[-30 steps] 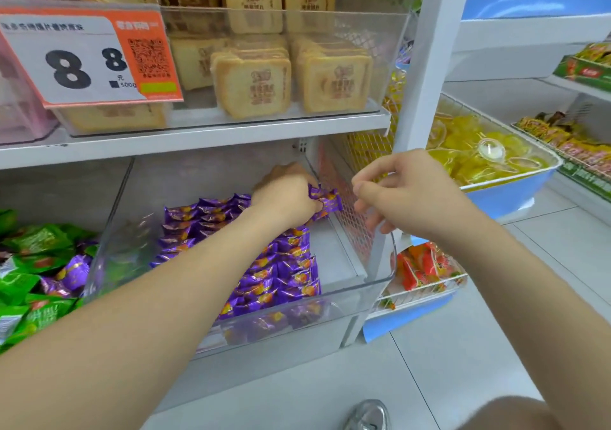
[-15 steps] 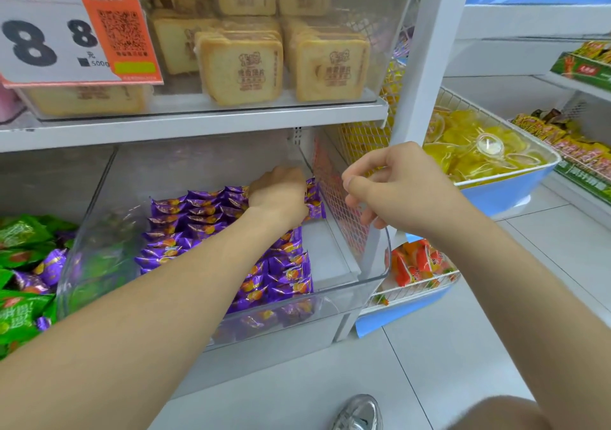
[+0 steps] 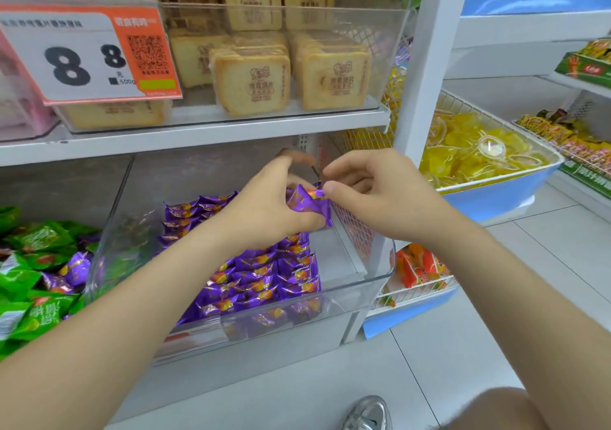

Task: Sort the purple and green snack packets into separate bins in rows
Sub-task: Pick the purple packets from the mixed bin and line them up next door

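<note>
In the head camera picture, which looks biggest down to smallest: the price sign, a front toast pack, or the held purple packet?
1. price sign
2. toast pack
3. purple packet, partly hidden by the left hand, yet clearly smallest

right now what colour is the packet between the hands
The packet is purple with orange print; head view.

You face a white metal shop shelf [image 3: 198,145] with a white upright post [image 3: 429,66] at its right end. On the upper board, a clear bin [image 3: 380,49] holds toast-shaped biscuit packs [image 3: 251,82] behind an orange and white price tag [image 3: 82,56]. To the right, a blue-sided wire basket [image 3: 489,198] holds yellow jelly cups [image 3: 463,138]. The floor [image 3: 496,297] is pale grey tile, evenly lit.
</note>
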